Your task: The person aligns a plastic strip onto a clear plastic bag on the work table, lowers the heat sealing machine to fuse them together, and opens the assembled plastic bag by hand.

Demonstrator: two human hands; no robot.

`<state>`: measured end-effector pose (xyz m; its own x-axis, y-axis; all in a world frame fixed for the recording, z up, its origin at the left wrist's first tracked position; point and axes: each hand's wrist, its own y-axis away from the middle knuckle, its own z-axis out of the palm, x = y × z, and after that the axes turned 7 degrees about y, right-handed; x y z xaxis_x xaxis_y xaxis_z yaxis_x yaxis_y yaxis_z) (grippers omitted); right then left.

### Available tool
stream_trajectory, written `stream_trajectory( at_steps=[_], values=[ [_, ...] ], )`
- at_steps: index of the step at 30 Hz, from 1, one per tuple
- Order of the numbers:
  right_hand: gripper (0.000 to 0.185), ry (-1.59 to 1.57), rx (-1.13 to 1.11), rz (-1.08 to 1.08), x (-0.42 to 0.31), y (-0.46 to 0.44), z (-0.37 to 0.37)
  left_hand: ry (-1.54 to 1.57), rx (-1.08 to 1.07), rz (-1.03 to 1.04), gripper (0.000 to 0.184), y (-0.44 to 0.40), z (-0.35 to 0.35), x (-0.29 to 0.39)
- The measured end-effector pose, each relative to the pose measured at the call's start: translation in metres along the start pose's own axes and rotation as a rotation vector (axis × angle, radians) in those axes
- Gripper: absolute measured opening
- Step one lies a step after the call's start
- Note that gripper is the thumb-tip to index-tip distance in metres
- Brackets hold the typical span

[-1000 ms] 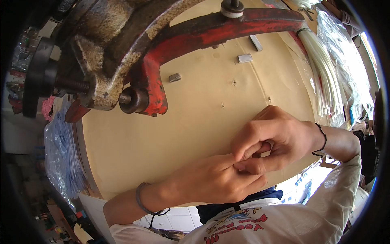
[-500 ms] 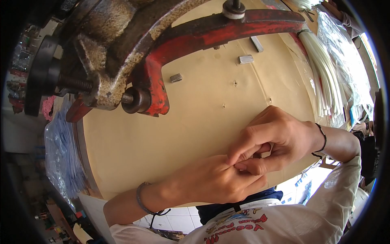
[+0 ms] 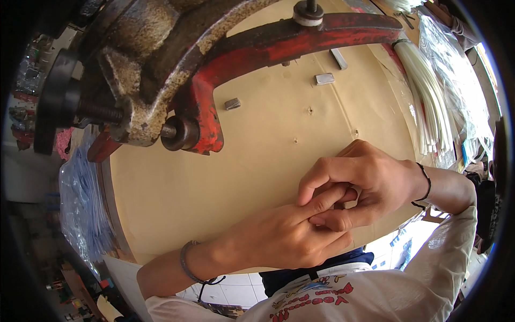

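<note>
At the near edge of the tan-covered tabletop [image 3: 214, 188], the person's two hands meet, fingers bent and overlapping. The left hand [image 3: 289, 236] lies palm down with its index finger reaching across to the other. The right hand [image 3: 370, 180] is curled, its index finger arched over that finger and its thumb set against the left knuckles, leaving a small gap beside the thumb. Neither is spread; whether anything small is pinched between them, I cannot tell.

Beyond them on the covering are three small metal pieces: a dark block [image 3: 232, 104] toward the left, a pale block [image 3: 324, 79] further right, and a longer bar [image 3: 338, 59] behind it. A red metal arm [image 3: 209, 115] spans above the surface, well apart from the hands. Pale strands [image 3: 424, 102] lie bundled along the right side.
</note>
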<state>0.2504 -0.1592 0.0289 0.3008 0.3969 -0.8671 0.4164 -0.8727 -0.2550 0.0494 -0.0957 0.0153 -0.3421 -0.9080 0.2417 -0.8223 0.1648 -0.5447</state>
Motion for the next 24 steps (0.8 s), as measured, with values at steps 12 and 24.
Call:
stream_trajectory(
  at_steps=[12, 24],
  values=[
    [0.028, 0.028, 0.011, -0.021, -0.0011, -0.0018, -0.0002, 0.020, -0.058, -0.015, 0.019, 0.0000, -0.0059, 0.0019],
    [0.024, -0.008, -0.012, -0.042, -0.0038, -0.0050, -0.0034, 0.052, -0.122, -0.071, 0.019, 0.0059, -0.0063, 0.0058]
  ],
)
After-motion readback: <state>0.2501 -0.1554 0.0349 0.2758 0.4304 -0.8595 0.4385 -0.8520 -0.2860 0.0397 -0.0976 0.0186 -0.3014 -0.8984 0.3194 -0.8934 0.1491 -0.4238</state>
